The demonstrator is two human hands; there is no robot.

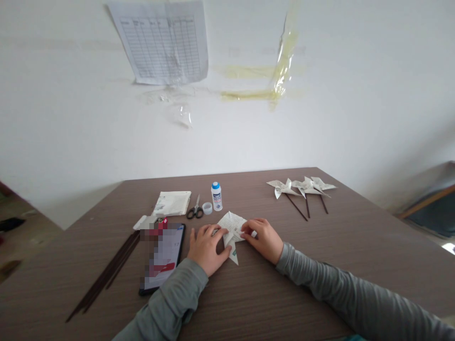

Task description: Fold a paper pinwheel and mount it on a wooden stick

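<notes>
only unreadable print covers the folded paper (232, 229).

This looks like a plain office or craft room used for paper work. A brown wood-grain laminate table (320, 284) stands against a bare white wall (355, 118), where a printed grid chart sheet (161, 42) hangs beside strips of yellowed old tape (280, 71). Small black-handled scissors (195, 210), a white glue bottle with a blue cap (216, 196) and 3 finished paper pinwheels on dark sticks (302, 189) lie on the table.

phone (164, 258) screen blurred, folded paper (232, 231) partly hidden under hands, wall sheet (160, 41) print unreadable
</notes>
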